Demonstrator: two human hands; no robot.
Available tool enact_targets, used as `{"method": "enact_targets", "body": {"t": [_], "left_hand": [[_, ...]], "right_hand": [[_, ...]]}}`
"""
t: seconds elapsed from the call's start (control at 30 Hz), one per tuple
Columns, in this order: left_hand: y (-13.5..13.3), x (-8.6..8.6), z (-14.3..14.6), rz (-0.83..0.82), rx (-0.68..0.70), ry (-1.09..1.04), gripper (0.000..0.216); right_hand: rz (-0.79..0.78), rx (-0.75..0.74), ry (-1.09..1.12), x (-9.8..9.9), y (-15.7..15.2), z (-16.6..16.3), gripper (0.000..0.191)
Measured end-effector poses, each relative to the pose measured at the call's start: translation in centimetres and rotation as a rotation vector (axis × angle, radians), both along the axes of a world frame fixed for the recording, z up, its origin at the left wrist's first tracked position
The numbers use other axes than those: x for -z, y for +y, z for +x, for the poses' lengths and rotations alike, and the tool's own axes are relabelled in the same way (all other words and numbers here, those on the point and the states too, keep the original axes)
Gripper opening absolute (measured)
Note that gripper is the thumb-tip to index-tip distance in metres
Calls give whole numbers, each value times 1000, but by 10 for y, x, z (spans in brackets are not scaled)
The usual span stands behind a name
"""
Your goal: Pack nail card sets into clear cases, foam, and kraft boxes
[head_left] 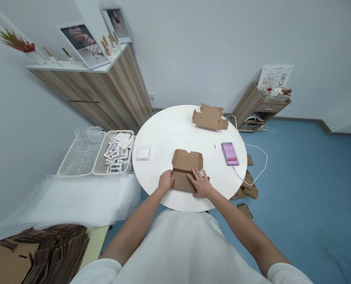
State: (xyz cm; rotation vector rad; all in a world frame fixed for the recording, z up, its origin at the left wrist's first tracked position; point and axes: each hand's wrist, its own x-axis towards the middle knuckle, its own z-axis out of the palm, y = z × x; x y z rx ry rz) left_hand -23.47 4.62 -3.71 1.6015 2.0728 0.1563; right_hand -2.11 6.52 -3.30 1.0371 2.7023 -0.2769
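Note:
A brown cardboard mailer box (185, 181), partly folded, lies near the front edge of the round white table (152, 130). Its flap with a small notch stands toward the far side. My left hand (165, 180) is closed on the box's left edge, the fingertips partly hidden. Across the right part of the box, my right hand (201, 183) rests with its fingers spread and pressing on the cardboard. Farther back on the table is another unfolded cardboard box (210, 117). A small stack of white squares (143, 153) sits to the left.
A phone (230, 154) with a white cable (256, 146) lies at the table's right. Two white baskets (95, 173) hold clear cases and printed cards. White sheets (75, 201) and stacked flat cardboard (57, 252) are at lower left. More cardboard (248, 185) lies on the floor.

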Motion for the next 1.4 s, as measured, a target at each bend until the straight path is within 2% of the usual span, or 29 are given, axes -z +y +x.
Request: {"method": "enact_targets", "body": {"t": [0.1, 0.17, 0.23, 0.33, 0.4, 0.53, 0.63, 0.7, 0.8, 0.87, 0.97, 1.07, 1.23, 1.33, 1.4], "left_hand": [[-4, -1, 3, 44, -7, -20, 23], [-11, -2, -1, 85, 6, -111, 37], [-18, -4, -8, 111, 78, -229, 64], [-24, -7, -17, 86, 277, -317, 107], [-23, -8, -18, 21, 352, -295, 122], [-13, -6, -13, -116, 326, -206, 124], [-9, -6, -10, -145, 333, -164, 123], [-9, -7, -9, -153, 340, -146, 124], [-11, -7, -8, -164, 334, -131, 126], [-13, -7, -7, -167, 329, -125, 127], [-15, -6, -5, -169, 323, -130, 131], [-17, -5, -2, -166, 315, -158, 136], [-19, -3, 2, -156, 300, -180, 141], [-20, -2, 3, -158, 293, -185, 141], [-21, -3, 3, -155, 296, -198, 141]], "right_hand": [[12, -3, 1, -4, 2, -2, 99], [12, -4, 0, -6, 4, -2, 98], [7, -13, 1, -9, 5, -2, 95], [7, -23, 1, -11, 4, -2, 91], [7, -28, 5, -13, 2, -4, 89], [-40, -29, 34, -14, 2, -6, 89], [-97, 95, 113, -13, 1, 4, 91], [-103, 338, 203, -10, -4, 17, 88], [-139, 804, 378, -2, -18, 40, 81], [-255, 964, 483, 2, -26, 50, 75], [-447, 993, 617, 3, -30, 53, 56], [-507, 1001, 717, -5, -26, 44, 44], [-500, 893, 704, -19, -24, 22, 51], [-474, 865, 657, -19, -28, 13, 60], [-453, 893, 636, -16, -29, 10, 59]]}}
